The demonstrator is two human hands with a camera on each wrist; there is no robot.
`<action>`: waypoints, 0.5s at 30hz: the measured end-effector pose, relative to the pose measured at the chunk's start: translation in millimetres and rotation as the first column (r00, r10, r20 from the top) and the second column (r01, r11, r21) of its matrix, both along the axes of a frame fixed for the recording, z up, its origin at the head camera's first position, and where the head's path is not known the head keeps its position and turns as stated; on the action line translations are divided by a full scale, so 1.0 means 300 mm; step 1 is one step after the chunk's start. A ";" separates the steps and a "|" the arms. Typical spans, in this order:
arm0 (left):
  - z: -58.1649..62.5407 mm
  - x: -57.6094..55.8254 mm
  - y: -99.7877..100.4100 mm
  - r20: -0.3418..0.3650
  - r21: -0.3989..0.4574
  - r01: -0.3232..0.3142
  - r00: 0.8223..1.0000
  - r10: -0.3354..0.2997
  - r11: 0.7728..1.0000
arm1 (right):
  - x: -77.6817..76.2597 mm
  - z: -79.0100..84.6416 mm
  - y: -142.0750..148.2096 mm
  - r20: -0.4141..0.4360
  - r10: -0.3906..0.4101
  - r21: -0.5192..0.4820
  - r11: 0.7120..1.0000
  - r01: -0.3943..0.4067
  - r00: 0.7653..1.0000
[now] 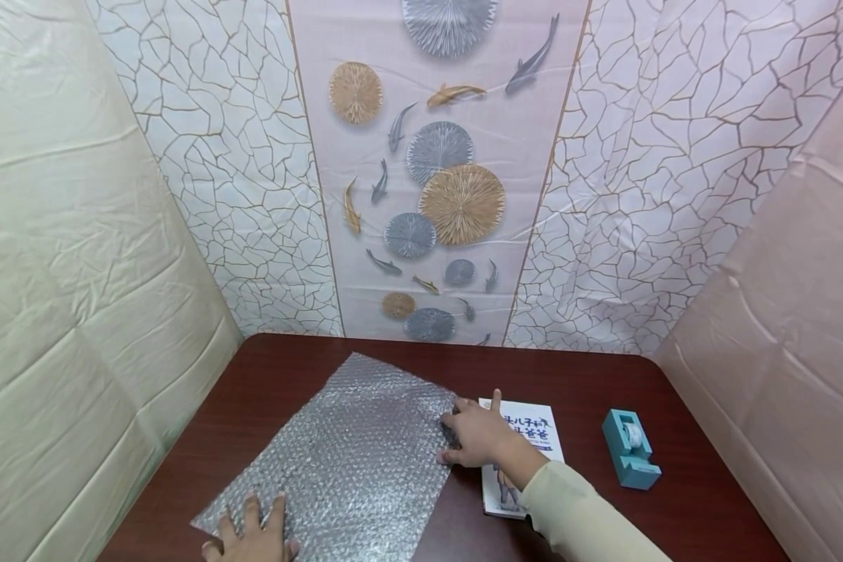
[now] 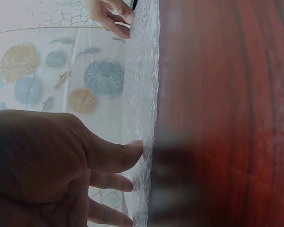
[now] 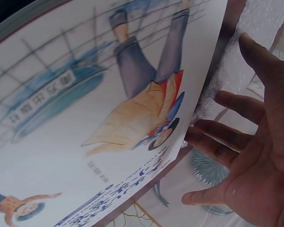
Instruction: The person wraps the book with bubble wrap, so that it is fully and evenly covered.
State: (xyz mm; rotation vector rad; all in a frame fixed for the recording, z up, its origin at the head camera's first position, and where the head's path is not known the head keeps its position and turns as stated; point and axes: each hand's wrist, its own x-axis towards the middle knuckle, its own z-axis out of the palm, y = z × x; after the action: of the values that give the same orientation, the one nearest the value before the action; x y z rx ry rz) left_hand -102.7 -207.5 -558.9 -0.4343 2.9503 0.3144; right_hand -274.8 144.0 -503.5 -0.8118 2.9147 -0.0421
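A sheet of bubble wrap [image 1: 351,453] lies flat and slanted on the dark red table. My left hand [image 1: 253,540] rests on its near left part with fingers spread; in the left wrist view the thumb [image 2: 128,155] and fingertips meet the sheet's edge. At the sheet's right edge, my right hand [image 1: 479,433] touches the bubble wrap with outstretched fingers. That hand and forearm partly cover a white picture book [image 1: 506,488]. In the right wrist view the book's illustrated cover [image 3: 132,118] appears large beside the spread right hand [image 3: 251,142].
A teal tape dispenser [image 1: 631,451] with a roll of clear tape stands on the right of the table [image 1: 709,499]. Patterned cloth [image 1: 604,195] hangs behind the table's far edge, and pale quilted cloth [image 1: 77,312] closes off both sides.
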 end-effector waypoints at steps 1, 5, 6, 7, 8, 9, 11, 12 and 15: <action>0.000 0.000 -0.002 0.004 0.002 0.001 1.000 -0.001 1.000 | 0.002 0.001 -0.002 -0.006 0.002 0.004 1.000 -0.002 1.000; 0.004 -0.001 -0.010 0.021 0.019 0.010 1.000 -0.010 1.000 | 0.012 0.011 -0.011 -0.015 0.001 0.019 1.000 0.000 1.000; 0.006 -0.002 -0.012 0.026 0.024 0.012 1.000 -0.013 1.000 | 0.014 0.015 -0.013 -0.013 0.000 0.021 1.000 0.000 1.000; 0.009 -0.003 -0.014 0.032 0.031 0.014 0.999 -0.015 0.999 | 0.017 0.017 -0.015 -0.011 0.000 0.023 1.000 0.000 1.000; 0.012 -0.003 -0.016 0.039 0.037 0.017 0.999 -0.018 0.999 | 0.020 0.021 -0.017 -0.008 0.000 0.024 1.000 0.000 1.000; 0.015 -0.003 -0.018 0.041 0.043 0.019 0.999 -0.021 0.999 | 0.023 0.024 -0.018 -0.006 0.001 0.023 1.000 -0.001 1.000; 0.019 -0.003 -0.022 0.052 0.052 0.019 0.998 -0.022 0.998 | 0.029 0.028 -0.020 -0.005 0.002 0.021 1.000 -0.001 1.000; 0.021 -0.003 -0.023 0.055 0.055 0.019 0.998 -0.022 0.998 | 0.031 0.029 -0.021 -0.005 0.003 0.019 1.000 -0.003 1.000; 0.022 -0.003 -0.027 0.060 0.059 0.015 0.998 -0.018 0.998 | 0.037 0.031 -0.024 -0.017 0.011 0.027 1.000 -0.010 1.000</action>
State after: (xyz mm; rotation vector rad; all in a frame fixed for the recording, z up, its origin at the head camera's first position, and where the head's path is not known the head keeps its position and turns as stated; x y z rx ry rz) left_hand -103.6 -215.7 -552.4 -0.4047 2.8764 0.3780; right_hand -263.8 136.6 -494.2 -0.8275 2.9202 0.0047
